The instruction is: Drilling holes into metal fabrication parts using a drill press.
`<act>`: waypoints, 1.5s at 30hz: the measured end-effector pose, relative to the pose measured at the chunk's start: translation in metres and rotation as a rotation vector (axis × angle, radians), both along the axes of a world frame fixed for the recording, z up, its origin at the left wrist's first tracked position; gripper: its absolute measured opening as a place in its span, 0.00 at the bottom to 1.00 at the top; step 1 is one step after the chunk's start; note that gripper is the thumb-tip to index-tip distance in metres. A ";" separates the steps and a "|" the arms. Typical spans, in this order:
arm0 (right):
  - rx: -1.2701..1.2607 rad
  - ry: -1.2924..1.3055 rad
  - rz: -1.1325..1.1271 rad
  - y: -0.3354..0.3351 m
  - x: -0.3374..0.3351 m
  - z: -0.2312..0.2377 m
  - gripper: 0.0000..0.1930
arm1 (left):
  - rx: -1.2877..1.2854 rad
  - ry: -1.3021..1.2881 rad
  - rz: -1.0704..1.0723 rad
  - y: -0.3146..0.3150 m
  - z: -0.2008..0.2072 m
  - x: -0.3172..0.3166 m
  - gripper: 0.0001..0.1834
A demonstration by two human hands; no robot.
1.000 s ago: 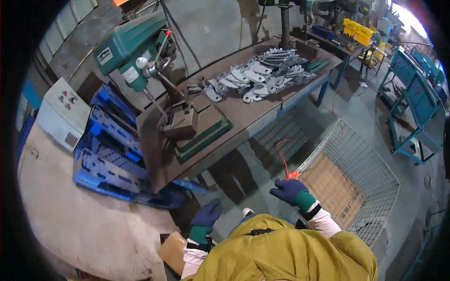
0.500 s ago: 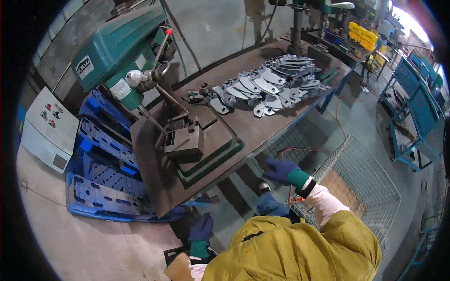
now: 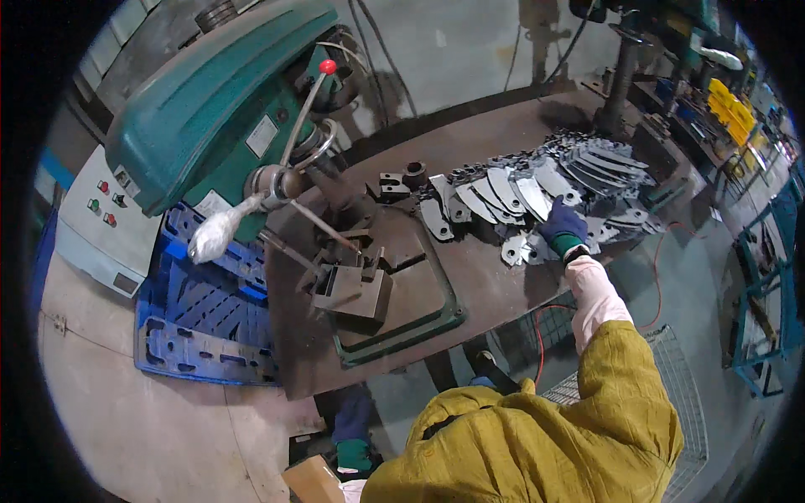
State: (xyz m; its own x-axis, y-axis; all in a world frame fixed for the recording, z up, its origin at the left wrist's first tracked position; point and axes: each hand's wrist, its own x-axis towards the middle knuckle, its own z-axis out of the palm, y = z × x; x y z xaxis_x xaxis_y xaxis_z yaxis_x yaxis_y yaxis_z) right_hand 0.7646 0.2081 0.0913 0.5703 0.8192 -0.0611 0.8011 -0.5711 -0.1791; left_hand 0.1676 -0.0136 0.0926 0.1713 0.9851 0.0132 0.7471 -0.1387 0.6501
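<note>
My right hand (image 3: 563, 226), in a dark blue glove with a green cuff, reaches over the table onto a pile of flat, curved grey metal blades (image 3: 489, 197) with holes in their ends. Its fingers are stretched out and rest against the blades at the pile's near side; none is lifted. Low by the table's near left corner hangs my left hand (image 3: 352, 417), gloved alike and somewhat blurred. Its fingers look extended, with nothing visible in them. Left of the pile, a steel block fixture (image 3: 356, 293) sits on the green-edged base of a drill press (image 3: 226, 109).
The press has a red-knobbed lever (image 3: 327, 67) and a wrapped handle end (image 3: 225, 228). A grey control box (image 3: 102, 222) and blue plastic pallets (image 3: 205, 352) stand left. A wire basket (image 3: 671, 377) is at lower right, near a red hose (image 3: 538, 335). A cardboard box (image 3: 314, 479) lies by my left arm.
My right hand has moved forward from above the wire basket onto the blade pile. My left hand stays low by the table corner. The view has shifted closer to the table.
</note>
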 end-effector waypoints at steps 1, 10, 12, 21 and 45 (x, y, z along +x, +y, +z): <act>-0.065 -0.025 0.014 0.007 0.000 0.007 0.50 | 0.061 0.078 -0.066 0.004 0.017 0.016 0.20; -0.046 -0.120 0.329 0.032 0.016 -0.009 0.24 | -0.086 -0.247 0.040 0.028 0.026 0.047 0.20; -0.046 -0.182 0.324 0.030 0.021 -0.005 0.21 | -0.068 -0.204 0.006 0.036 0.029 0.046 0.20; 0.357 0.092 0.208 0.019 0.003 0.041 0.20 | -0.285 -0.253 -0.049 0.113 0.058 0.053 0.21; -0.182 2.329 0.833 0.007 -0.359 0.272 0.31 | -0.461 -0.487 0.106 0.176 -0.018 -0.053 0.22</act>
